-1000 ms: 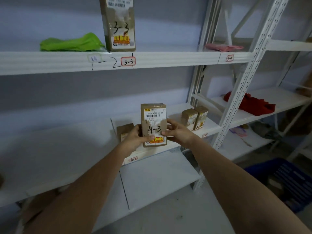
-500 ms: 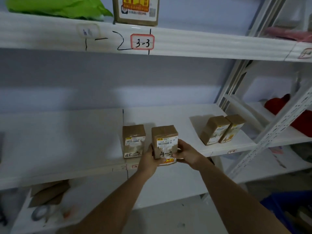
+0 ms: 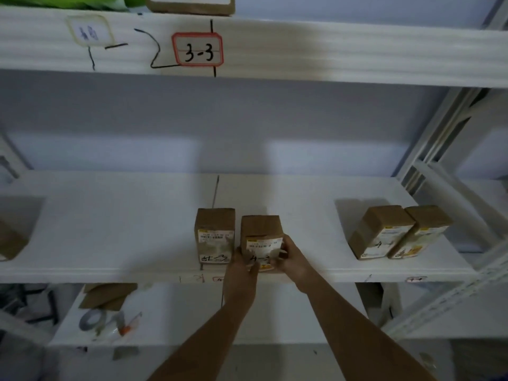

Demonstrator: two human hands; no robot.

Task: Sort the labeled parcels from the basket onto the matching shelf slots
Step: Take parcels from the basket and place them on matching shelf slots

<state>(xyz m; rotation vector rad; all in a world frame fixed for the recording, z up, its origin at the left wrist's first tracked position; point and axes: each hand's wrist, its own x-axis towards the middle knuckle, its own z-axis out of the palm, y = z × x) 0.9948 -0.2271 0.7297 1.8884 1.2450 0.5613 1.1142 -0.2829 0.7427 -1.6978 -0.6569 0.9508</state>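
Both hands are setting a 4-3 parcel [image 3: 261,240] near the shelf [image 3: 110,243] edge, centre frame.
The left hand [image 3: 242,264] and right hand [image 3: 288,254] are each holding it in their grip; it may be nudging the neighbouring parcel [image 3: 215,232] or tipping off the lip.

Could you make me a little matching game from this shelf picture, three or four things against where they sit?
Things:
1. held parcel
2. second 4-3 parcel
3. pair of parcels
4. 3-3 tag

Places:
A. on the edge of the upper shelf
B. far right on the middle shelf
C. between the left hand and right hand
D. standing just left of the held one

Pairs: 1-C, 2-D, 3-B, 4-A
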